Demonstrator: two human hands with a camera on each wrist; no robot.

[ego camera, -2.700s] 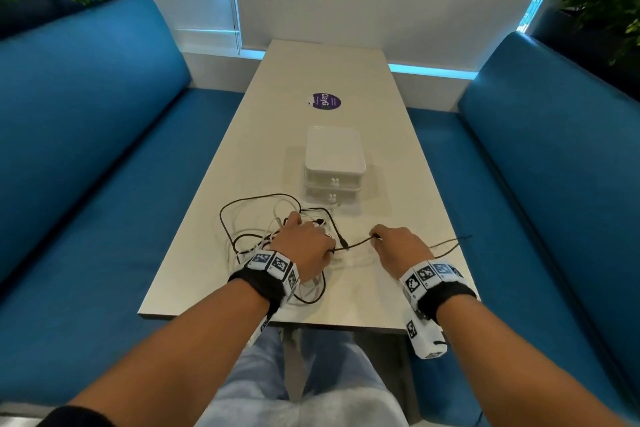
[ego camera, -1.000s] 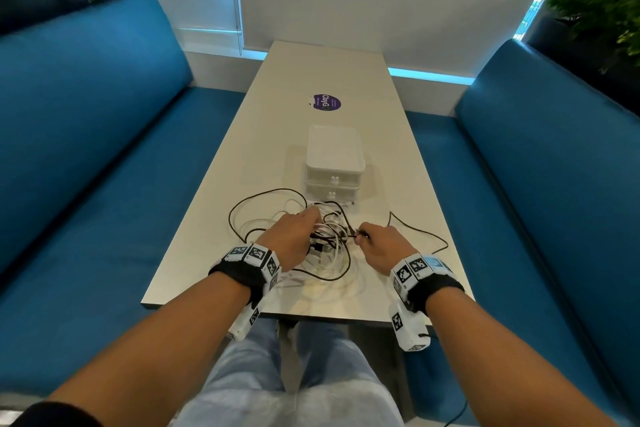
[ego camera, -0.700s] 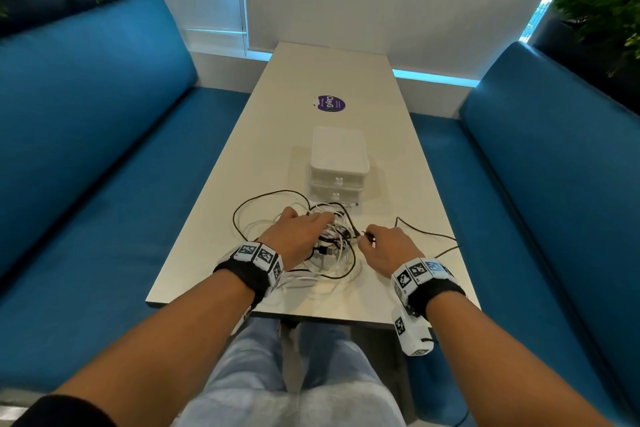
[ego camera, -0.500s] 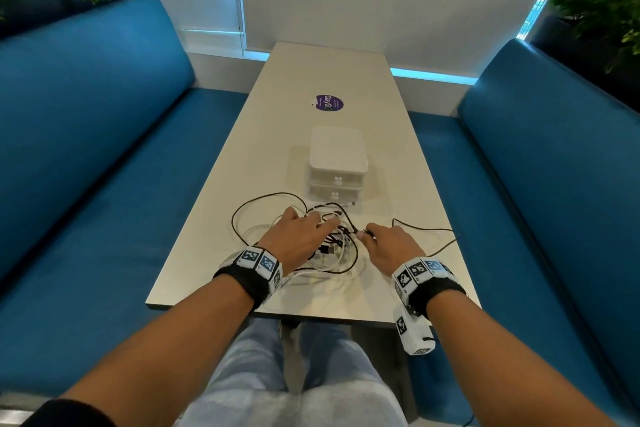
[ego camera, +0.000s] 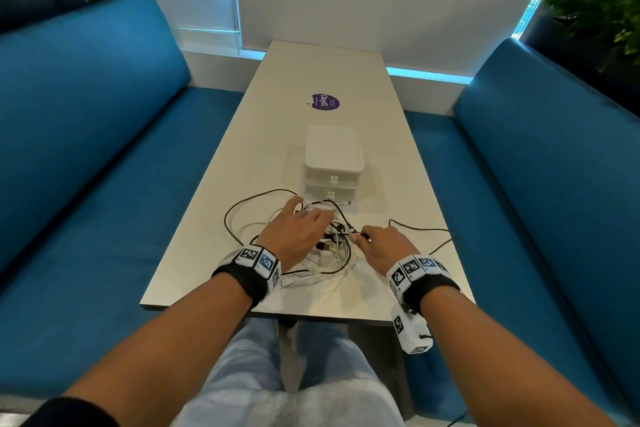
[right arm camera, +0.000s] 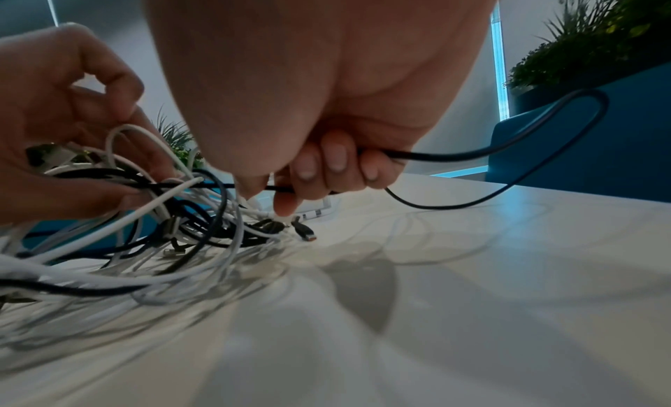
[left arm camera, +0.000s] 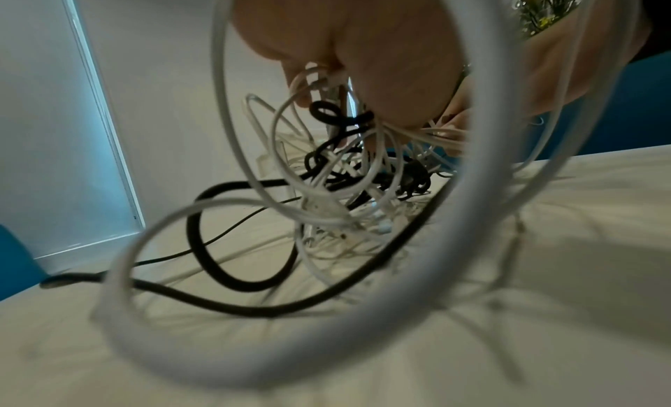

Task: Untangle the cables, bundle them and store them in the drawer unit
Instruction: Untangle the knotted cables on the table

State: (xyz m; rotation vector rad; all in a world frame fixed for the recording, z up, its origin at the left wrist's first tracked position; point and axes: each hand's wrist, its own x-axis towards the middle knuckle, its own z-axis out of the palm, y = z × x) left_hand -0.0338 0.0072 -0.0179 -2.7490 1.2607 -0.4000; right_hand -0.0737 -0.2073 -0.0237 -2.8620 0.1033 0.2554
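On the bench [ego camera: 194,253], the left hand [ego camera: 298,232] sits on top of the tangle of cables [ego camera: 329,246], its fingers curled round a clutch of white and black strands, as the left wrist view shows, pinning the knot in place. Just to its right, almost touching, the right hand [ego camera: 381,246] has its fingers closed round a single black cable [right arm camera: 508,146], which runs from the knot through its grip and loops away across the bench on its far side. Beyond both hands, just past the tangle, stands the white drawer unit [ego camera: 334,163], both drawers closed. By my reading the job is at its first step: freeing one cable from the mass, with nothing bundled or stored yet. The next move likely calls for the right hand to draw the black cable away from the left while the left holds the rest down, feeding slack gently so the loops do not tighten into a knot.
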